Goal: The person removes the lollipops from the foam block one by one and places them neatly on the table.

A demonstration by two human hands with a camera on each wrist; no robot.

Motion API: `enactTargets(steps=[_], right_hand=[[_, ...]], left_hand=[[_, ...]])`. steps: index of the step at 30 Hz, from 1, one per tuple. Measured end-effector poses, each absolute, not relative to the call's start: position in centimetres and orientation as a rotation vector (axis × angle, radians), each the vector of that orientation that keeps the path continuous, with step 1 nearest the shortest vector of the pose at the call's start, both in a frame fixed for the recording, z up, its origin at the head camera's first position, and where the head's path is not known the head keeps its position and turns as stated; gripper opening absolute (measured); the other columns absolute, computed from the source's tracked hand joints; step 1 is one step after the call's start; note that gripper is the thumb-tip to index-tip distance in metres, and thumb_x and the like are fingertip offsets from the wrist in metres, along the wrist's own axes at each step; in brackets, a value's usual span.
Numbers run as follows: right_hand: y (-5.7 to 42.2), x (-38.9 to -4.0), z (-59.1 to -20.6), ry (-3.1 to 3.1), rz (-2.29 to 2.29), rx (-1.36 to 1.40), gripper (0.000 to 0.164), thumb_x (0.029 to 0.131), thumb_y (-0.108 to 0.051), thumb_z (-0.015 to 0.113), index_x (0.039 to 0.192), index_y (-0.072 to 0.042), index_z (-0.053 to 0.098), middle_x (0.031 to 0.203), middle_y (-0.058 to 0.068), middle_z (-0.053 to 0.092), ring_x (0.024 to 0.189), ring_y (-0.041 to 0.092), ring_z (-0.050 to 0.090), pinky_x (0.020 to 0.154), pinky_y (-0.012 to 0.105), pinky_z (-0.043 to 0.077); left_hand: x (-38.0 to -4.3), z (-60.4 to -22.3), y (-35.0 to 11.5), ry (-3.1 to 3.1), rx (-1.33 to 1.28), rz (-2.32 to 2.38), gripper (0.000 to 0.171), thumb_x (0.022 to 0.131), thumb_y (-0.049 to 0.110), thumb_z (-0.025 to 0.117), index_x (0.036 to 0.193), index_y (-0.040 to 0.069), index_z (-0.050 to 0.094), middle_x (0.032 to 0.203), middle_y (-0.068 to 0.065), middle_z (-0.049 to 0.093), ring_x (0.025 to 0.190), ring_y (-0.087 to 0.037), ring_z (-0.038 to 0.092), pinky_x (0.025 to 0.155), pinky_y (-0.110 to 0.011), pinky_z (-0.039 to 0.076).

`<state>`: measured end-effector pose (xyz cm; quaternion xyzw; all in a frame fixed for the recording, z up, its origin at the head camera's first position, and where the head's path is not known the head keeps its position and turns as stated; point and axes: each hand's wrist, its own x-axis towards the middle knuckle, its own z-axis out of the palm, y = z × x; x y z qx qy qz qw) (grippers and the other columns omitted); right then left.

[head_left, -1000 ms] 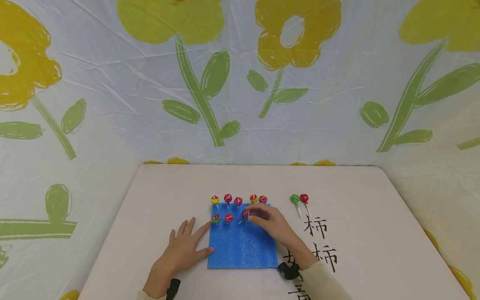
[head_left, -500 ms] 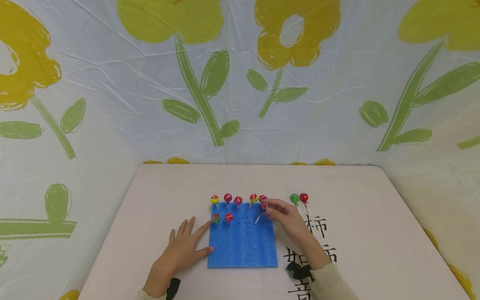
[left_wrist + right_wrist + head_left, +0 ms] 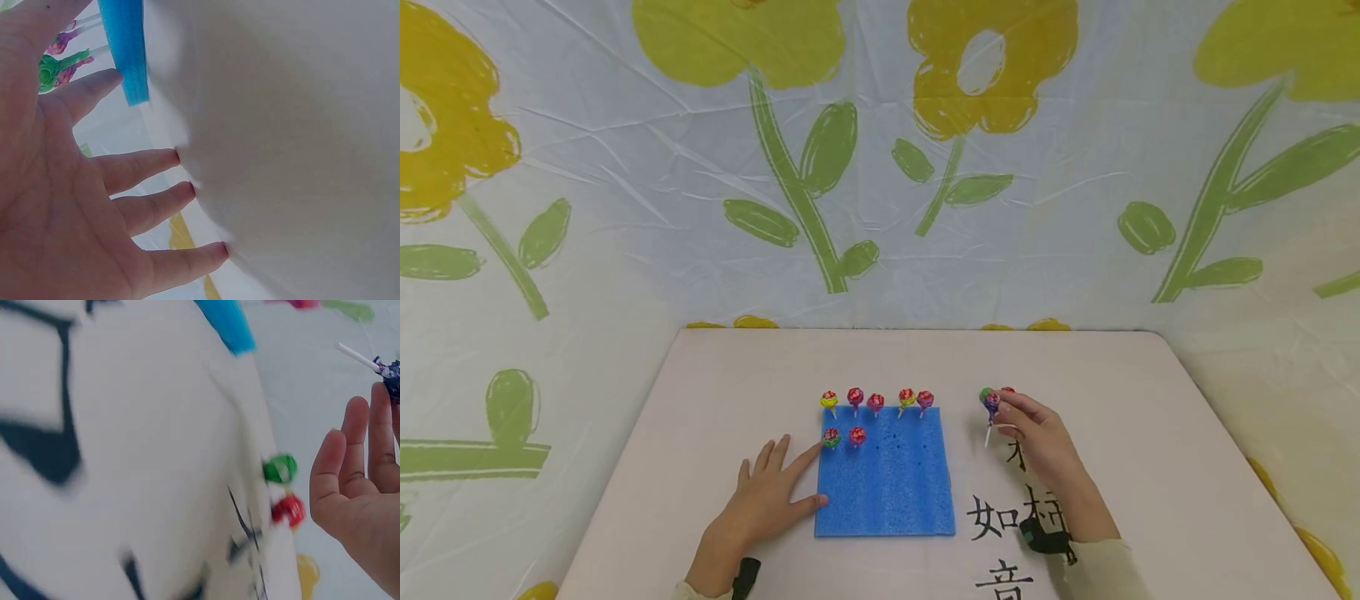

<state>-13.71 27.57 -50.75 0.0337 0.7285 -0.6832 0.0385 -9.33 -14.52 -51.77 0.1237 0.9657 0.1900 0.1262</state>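
Note:
A purple-wrapped lollipop (image 3: 992, 405) is pinched by its head in my right hand (image 3: 1039, 435), its white stick pointing down, raised right of the blue foam board (image 3: 883, 492). Behind it a green lollipop (image 3: 986, 393) and a red lollipop (image 3: 289, 510) lie on the table, partly hidden in the head view. My left hand (image 3: 767, 496) rests with spread, straight fingers at the board's left edge, index fingertip and thumb touching it. Several lollipops stand upright in the board: a back row including a yellow one (image 3: 828, 400), and in front a green-and-red one (image 3: 831, 437) and a pink-red one (image 3: 857, 436).
Small holes show in the board right of the front pair. Black written characters (image 3: 994, 517) mark the pale table (image 3: 737, 367) right of the board. A flower-patterned cloth (image 3: 700, 267) hangs behind and at the sides.
My right hand has carried the purple lollipop from above the board to the right, over beside the loose green and red ones. The left hand has stayed put.

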Motion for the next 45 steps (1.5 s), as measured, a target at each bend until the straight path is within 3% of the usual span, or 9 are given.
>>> enactTargets(steps=[11,14,21,30,40,45], right_hand=[[33.7,-15.5,-50.0,2.381,-1.974,0.156,0.052,0.102,-0.039,0.058,0.138,-0.001,0.056,0.114,-0.007,0.065,0.098,0.011,0.063,0.086,0.022,0.053],[34.5,-16.3,-50.0,2.442,-1.855,0.167,0.058,0.102,-0.043,0.057,0.14,0.001,0.054,0.119,-0.003,0.063,0.099,0.013,0.063,0.087,0.025,0.053],[35.0,-17.7,-50.3,2.518,-1.605,0.233,0.063,0.101,-0.047,0.056,0.14,0.003,0.054,0.135,0.021,0.056,0.103,0.023,0.061,0.082,0.026,0.054],[34.9,-18.5,-50.9,2.601,-1.433,0.265,0.059,0.1,-0.045,0.059,0.136,0.001,0.058,0.129,0.021,0.06,0.102,0.031,0.057,0.084,0.038,0.044],[34.6,-18.9,-52.1,2.652,-1.374,0.32,0.051,0.1,-0.041,0.061,0.129,0.001,0.064,0.132,0.023,0.059,0.113,0.034,0.053,0.086,0.038,0.046],[34.4,-19.2,-52.4,2.697,-1.301,0.339,0.048,0.099,-0.042,0.062,0.125,-0.003,0.068,0.129,0.021,0.061,0.109,0.033,0.052,0.081,0.037,0.044]], left_hand=[[-9.3,-51.6,-14.5,2.811,0.352,0.555,0.075,0.087,0.061,0.067,0.152,0.03,0.045,0.158,-0.023,0.03,0.144,-0.05,0.022,0.105,-0.079,0.014],[-9.3,-51.8,-14.6,2.814,0.353,0.556,0.075,0.087,0.061,0.067,0.151,0.03,0.045,0.158,-0.024,0.03,0.144,-0.05,0.022,0.104,-0.079,0.014],[-9.3,-52.1,-14.6,2.82,0.364,0.559,0.075,0.087,0.062,0.066,0.152,0.031,0.045,0.158,-0.023,0.03,0.144,-0.05,0.022,0.104,-0.079,0.014],[-9.2,-51.8,-14.5,2.82,0.359,0.551,0.075,0.087,0.062,0.067,0.151,0.031,0.045,0.158,-0.023,0.03,0.144,-0.05,0.023,0.105,-0.078,0.015],[-9.2,-51.7,-14.4,2.823,0.354,0.545,0.075,0.088,0.061,0.067,0.152,0.03,0.045,0.158,-0.023,0.03,0.144,-0.05,0.022,0.105,-0.078,0.014],[-9.3,-51.8,-14.4,2.823,0.36,0.54,0.075,0.088,0.062,0.066,0.152,0.03,0.045,0.158,-0.023,0.03,0.144,-0.05,0.023,0.104,-0.078,0.015]])
